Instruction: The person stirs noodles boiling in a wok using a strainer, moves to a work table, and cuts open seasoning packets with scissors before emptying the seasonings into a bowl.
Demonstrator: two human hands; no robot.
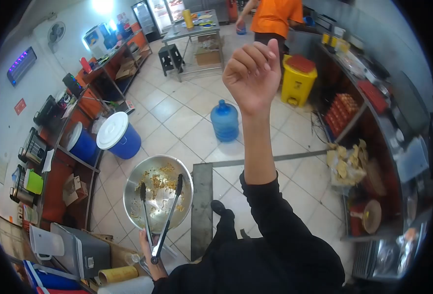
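Low at the left of centre, my left hand point(151, 255) grips a large steel bowl point(128, 196) by its near rim. Brown and yellow food scraps are stuck to the bowl's inside. Black-tipped metal tongs point(166, 226) lie in the bowl, their tips apart and their joined end over the rim by my left hand. My right hand point(255, 73) is raised high in front, its fingers curled toward the palm and the thumb pointing up. Nothing shows in it. A blue water jug point(224, 121) stands on the tiled floor, beyond the bowl.
Blue buckets with white lids point(112, 130) stand at the left. A yellow pedal bin point(297, 82) stands near a person in an orange shirt point(276, 18). Counters line both sides, with egg trays point(341, 113) under the right one. A steel table point(194, 32) is at the back.
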